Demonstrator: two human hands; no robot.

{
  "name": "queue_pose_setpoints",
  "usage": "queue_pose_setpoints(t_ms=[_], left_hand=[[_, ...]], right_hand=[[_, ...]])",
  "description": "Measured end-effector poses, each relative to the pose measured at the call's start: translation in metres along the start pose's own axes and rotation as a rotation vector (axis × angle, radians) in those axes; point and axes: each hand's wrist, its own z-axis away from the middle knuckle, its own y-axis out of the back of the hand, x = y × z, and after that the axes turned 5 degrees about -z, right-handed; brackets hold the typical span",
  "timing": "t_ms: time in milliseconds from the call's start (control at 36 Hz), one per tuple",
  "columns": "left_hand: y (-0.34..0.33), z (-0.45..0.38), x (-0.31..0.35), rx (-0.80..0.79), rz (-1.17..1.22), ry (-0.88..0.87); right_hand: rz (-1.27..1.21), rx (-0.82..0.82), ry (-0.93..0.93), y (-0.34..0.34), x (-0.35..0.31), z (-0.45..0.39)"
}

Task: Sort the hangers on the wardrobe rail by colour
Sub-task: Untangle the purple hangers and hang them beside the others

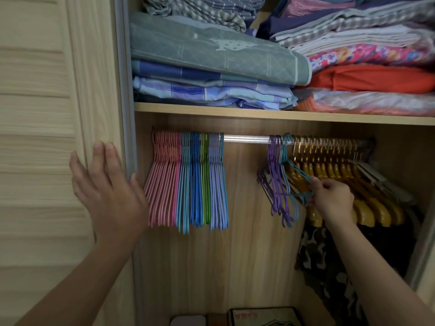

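**Teal hanger coming off the right-hand bunch**

My right hand [330,196] pinches the lower corner of a teal hanger [297,175] that hangs on the rail [246,138], between the purple hangers [274,182] and the yellow ones [367,203]. My left hand [106,184] is released, fingers straight, flat against the door [35,114] edge, holding nothing. On the left of the rail the sorted block [188,182] runs pink, teal, blue, green, lilac, with one teal hanger at its right end.

To do this well, I judge I should lift the hook straight up over the rail before pulling, so it does not drag the purple ones along, then carry it across the bare stretch to the teal band.

Hard to tell: whether the teal hook is tangled with its neighbours, how many teal hangers sit there, and what hangs at the rail's dark far right. A camouflage garment [329,267] below is partly hidden by my arm
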Motion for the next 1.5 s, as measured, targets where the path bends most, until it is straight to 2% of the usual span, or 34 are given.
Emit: queue_pose_setpoints(t_ms=[222, 417, 556, 778, 944, 1167, 1333, 1500], left_hand=[[0.002, -0.001, 0.003, -0.001, 0.007, 0.006], [0.001, -0.001, 0.002, -0.002, 0.001, 0.009], [0.0, -0.001, 0.001, -0.003, -0.005, 0.011], [0.001, -0.001, 0.001, -0.003, -0.002, 0.015], [0.001, 0.0, 0.001, -0.018, -0.002, 0.02], [0.002, -0.002, 0.004, -0.02, 0.0, 0.025], [0.009, -0.001, 0.007, -0.076, -0.027, 0.043], [0.027, 0.013, 0.018, -0.169, -0.038, 0.071]], right_hand=[[0.026, -0.006, -0.022, 0.006, 0.005, 0.002], [0.233, 0.005, 0.186, 0.011, 0.003, -0.001], [0.278, 0.023, 0.241, 0.009, -0.008, -0.006], [0.289, 0.027, 0.173, -0.004, -0.009, -0.023], [0.355, -0.035, 0.133, -0.002, 0.008, -0.027], [0.373, -0.142, -0.041, 0.017, 0.022, -0.023], [0.441, -0.224, -0.096, 0.035, 0.043, 0.007], [0.439, -0.351, -0.212, 0.051, 0.097, 0.069]])
